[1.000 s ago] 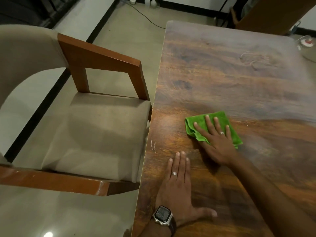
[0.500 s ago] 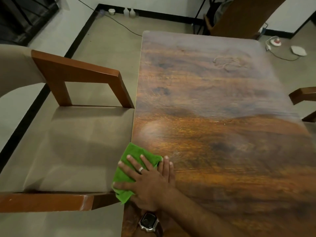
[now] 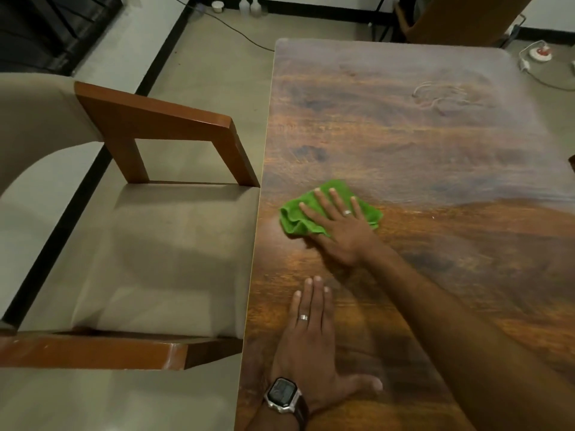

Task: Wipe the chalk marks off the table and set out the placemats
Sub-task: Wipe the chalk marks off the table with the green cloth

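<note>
A chair (image 3: 149,244) stands against the surface (image 3: 420,181) at the left. The left hand (image 3: 311,346) lies flat near that edge, fingers (image 3: 314,293) together, likely as a brace. The right hand (image 3: 339,225), fingers (image 3: 329,200) spread, presses the cloth (image 3: 295,217) down to rub. Chalk marks (image 3: 441,94) remain far right; no placemats are visible.

Looks like a home dining room: wood-grain dining table (image 3: 420,169), cushioned armchair (image 3: 149,244) with wooden arms pulled up to its side, second wooden chair (image 3: 460,17) at the far end, tiled floor (image 3: 214,57), power strip (image 3: 539,52) and cables by the wall.
</note>
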